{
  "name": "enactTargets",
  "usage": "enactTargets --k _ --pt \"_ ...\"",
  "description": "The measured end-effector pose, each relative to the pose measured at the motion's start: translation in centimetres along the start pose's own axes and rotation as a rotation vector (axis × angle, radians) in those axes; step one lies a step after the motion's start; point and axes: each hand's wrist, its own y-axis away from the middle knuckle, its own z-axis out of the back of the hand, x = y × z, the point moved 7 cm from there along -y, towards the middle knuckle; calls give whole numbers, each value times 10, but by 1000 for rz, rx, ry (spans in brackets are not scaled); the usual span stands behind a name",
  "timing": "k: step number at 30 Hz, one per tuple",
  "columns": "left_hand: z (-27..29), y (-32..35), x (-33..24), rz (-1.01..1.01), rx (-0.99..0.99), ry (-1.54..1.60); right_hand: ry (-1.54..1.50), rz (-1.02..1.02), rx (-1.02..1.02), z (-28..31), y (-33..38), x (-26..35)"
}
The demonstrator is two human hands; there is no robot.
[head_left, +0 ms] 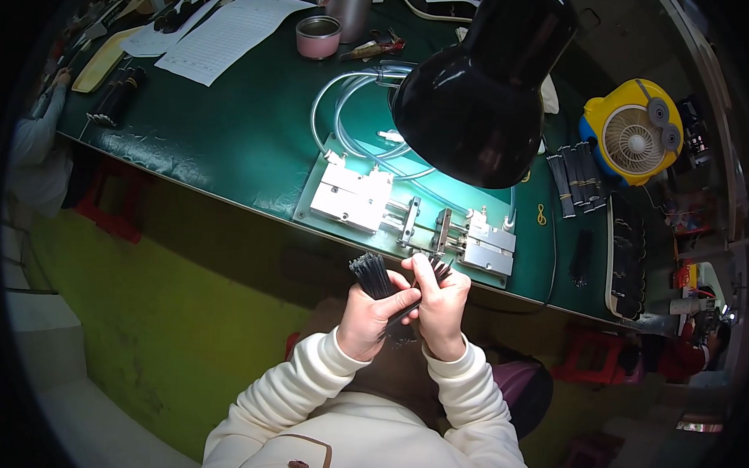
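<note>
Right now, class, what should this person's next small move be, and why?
Probably ease the right hand toward the metal fixture: it appears to hold some black strands close to the fixture, while the left hand grips a thicker bundle.

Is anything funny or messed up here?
The green table cover looks wrinkled at its left front, though elsewhere it looks smoother. The yellow-and-blue fan at the right is odd too, with goggle-like rings among work things. The black strands in the left hand look neatly bunched, and I see no clear spill.
</note>
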Motion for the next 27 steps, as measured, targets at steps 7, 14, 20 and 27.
enactTargets --k 7,14,20,27 --pt "-11 9 -15 154 166 115 -99 -34 -9 -1 4 -1" --pt "-6 16 -25 139 149 -166 92 164 70 1 13 14" --pt "-6 14 -17 104 122 -120 67 160 78 4 12 9" --pt "-4 13 -16 81 115 -125 90 127 43 3 11 6"
